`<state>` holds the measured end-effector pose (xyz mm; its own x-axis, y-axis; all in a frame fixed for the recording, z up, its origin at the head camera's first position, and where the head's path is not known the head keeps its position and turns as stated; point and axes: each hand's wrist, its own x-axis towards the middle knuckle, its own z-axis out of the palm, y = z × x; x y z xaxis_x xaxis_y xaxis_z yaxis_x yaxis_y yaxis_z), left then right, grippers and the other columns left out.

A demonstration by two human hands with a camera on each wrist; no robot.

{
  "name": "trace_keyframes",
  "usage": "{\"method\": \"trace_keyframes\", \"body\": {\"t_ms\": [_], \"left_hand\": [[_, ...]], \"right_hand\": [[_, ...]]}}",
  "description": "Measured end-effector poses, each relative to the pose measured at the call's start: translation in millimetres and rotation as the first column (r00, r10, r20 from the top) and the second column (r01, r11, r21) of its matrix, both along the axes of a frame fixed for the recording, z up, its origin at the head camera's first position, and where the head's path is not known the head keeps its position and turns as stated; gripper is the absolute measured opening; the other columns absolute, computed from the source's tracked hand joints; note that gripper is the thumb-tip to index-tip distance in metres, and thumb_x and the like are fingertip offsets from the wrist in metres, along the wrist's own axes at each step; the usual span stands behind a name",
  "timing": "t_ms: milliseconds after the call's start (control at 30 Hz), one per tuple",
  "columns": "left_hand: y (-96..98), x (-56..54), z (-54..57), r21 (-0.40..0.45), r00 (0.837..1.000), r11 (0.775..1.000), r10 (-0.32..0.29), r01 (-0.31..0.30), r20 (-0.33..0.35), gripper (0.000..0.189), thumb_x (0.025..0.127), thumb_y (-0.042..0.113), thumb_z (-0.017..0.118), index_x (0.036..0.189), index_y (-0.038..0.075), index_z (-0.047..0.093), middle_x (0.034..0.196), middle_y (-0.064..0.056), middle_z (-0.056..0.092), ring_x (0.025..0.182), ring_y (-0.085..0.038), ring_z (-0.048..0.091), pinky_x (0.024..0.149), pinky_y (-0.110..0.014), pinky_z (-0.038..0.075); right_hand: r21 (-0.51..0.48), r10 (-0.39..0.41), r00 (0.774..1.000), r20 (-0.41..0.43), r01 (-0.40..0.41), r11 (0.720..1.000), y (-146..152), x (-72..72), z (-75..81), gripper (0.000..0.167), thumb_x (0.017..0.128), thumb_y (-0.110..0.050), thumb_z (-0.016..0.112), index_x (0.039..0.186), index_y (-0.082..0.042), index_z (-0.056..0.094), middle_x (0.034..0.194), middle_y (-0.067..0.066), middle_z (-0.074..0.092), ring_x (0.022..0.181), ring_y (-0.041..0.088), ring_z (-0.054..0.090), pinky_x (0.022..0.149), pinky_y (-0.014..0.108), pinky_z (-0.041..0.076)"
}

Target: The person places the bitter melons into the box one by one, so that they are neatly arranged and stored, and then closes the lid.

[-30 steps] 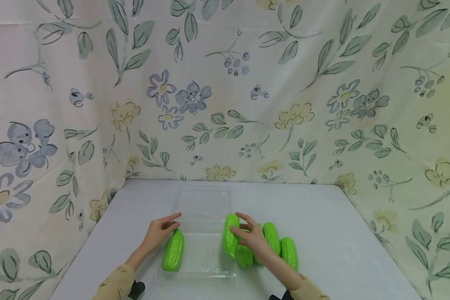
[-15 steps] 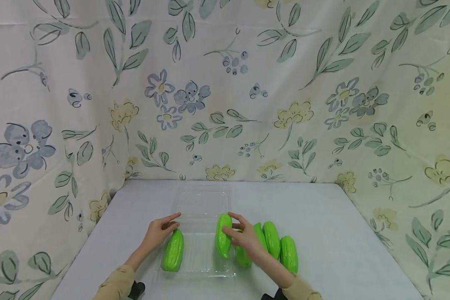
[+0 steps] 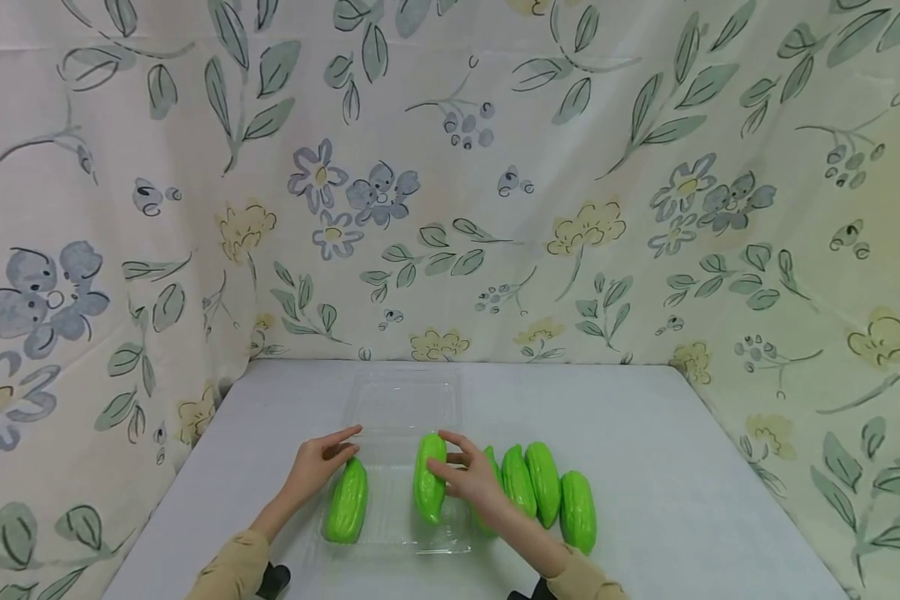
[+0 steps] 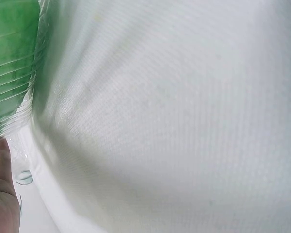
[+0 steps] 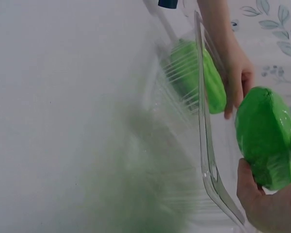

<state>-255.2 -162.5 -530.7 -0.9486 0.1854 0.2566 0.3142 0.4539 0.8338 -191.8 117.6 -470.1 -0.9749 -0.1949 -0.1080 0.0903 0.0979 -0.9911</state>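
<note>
A clear plastic clamshell container [image 3: 390, 533] lies with its lid folded back on the white table. My left hand [image 3: 321, 462] holds its far-left rim, thumb and fingers to either side. Just below the thumb, a bright green ridged gourd [image 3: 347, 502] lies along the container's left side. My right hand [image 3: 471, 473] pinches another gourd [image 3: 430, 479] between thumb and fingers, tilted above the container's right half. In the right wrist view this held gourd [image 5: 264, 138] is beside the container's raised rim [image 5: 203, 121]. Fingertips on its far side are mostly hidden.
Several more green gourds [image 3: 543, 483] lie side by side right of the container, one partly behind my right forearm. The transparent lid [image 3: 405, 400] lies flat behind the tray. A floral curtain [image 3: 450, 250] hangs at the table's back edge.
My right hand has carried its gourd leftward, from the container's right edge to over its interior. My left hand and the gourd below it have stayed in place.
</note>
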Motion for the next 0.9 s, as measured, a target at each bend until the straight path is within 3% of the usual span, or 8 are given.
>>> {"method": "trace_keyframes", "body": {"t_ms": [433, 900], "left_hand": [[-0.7, -0.6, 0.6, 0.014, 1.0, 1.0, -0.01, 0.01, -0.005, 0.038, 0.089, 0.019, 0.066, 0.126, 0.01, 0.062, 0.115, -0.015, 0.068, 0.099, -0.017, 0.069, 0.077, -0.012, 0.051], [0.3, 0.4, 1.6, 0.021, 1.0, 1.0, -0.01, 0.01, 0.008, 0.04, 0.089, 0.017, 0.066, 0.127, 0.008, 0.061, 0.115, -0.016, 0.068, 0.099, -0.018, 0.069, 0.076, -0.012, 0.051]], "right_hand": [[-0.02, 0.013, 1.0, 0.018, -0.013, 1.0, -11, 0.1, -3.7, 0.064, 0.088, -0.027, 0.069, 0.142, -0.007, 0.041, 0.122, 0.022, 0.055, 0.096, 0.017, 0.06, 0.077, 0.035, 0.058], [-0.045, 0.025, 1.0, 0.018, -0.024, 0.999, -29, -0.1, -18.6, 0.061, 0.088, -0.021, 0.068, 0.14, -0.004, 0.041, 0.117, 0.022, 0.056, 0.09, 0.016, 0.06, 0.073, 0.035, 0.058]]}}
